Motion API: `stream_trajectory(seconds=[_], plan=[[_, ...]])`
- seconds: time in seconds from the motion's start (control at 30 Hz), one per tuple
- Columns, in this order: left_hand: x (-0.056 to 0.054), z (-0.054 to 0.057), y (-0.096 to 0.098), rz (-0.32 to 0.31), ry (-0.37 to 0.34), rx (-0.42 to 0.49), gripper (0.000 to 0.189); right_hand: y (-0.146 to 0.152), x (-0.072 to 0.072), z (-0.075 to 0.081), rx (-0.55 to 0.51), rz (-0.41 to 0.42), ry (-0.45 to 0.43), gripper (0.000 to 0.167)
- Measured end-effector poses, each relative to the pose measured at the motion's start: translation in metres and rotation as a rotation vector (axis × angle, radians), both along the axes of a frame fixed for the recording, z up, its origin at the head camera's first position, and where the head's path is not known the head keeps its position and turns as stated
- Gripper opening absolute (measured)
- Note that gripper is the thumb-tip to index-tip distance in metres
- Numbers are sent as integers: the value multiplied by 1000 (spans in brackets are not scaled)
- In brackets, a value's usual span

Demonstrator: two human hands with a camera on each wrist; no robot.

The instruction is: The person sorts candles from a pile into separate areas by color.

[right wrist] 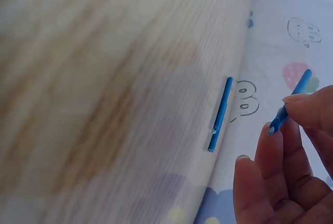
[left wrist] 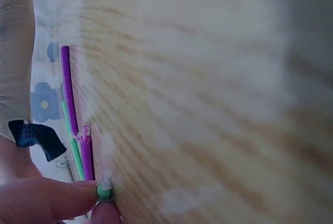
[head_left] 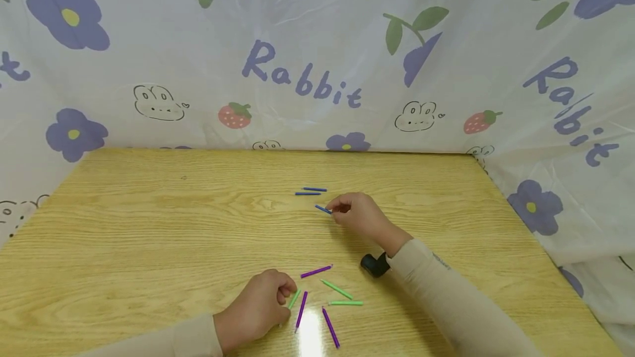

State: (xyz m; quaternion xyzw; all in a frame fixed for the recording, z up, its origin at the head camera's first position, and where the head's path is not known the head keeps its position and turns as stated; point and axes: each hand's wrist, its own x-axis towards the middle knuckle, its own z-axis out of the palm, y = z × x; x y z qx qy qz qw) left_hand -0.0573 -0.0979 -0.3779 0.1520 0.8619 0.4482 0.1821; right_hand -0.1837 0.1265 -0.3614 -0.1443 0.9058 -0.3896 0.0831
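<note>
My right hand point(head_left: 362, 216) pinches a thin blue stick point(head_left: 323, 209) between thumb and fingers, toward the table's far side. In the right wrist view that blue stick point(right wrist: 300, 85) tilts, its pale tip lowest. Two more blue sticks point(head_left: 308, 194) lie side by side just beyond. Nearer me, my left hand point(head_left: 260, 304) pinches a green stick point(head_left: 295, 298); its whitish tip point(left wrist: 105, 183) shows by the thumb in the left wrist view. Right of this hand lie purple sticks point(head_left: 301, 311) and two green sticks point(head_left: 345, 303). Whether they are candles or something else, I cannot tell.
A wood-grain table point(head_left: 149, 236) carries everything. A white cloth point(head_left: 307, 120) printed with flowers, rabbits and strawberries hangs behind it and at its sides. A black camera mount point(head_left: 374, 265) sticks out from the right wrist, close above the table.
</note>
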Motion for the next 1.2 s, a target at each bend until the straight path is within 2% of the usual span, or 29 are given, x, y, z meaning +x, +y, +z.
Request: stream_trajectory(seconds=[0.13, 0.3, 1.2], plan=[[0, 0, 0, 2, 4, -2, 28, -2, -6, 1, -4, -1, 10, 16], [1, 0, 0, 8, -2, -4, 28, -5, -15, 1, -14, -5, -42, 17], [1, -1, -1, 14, -9, 5, 30, -16, -51, -1, 15, 34, -111, 22]])
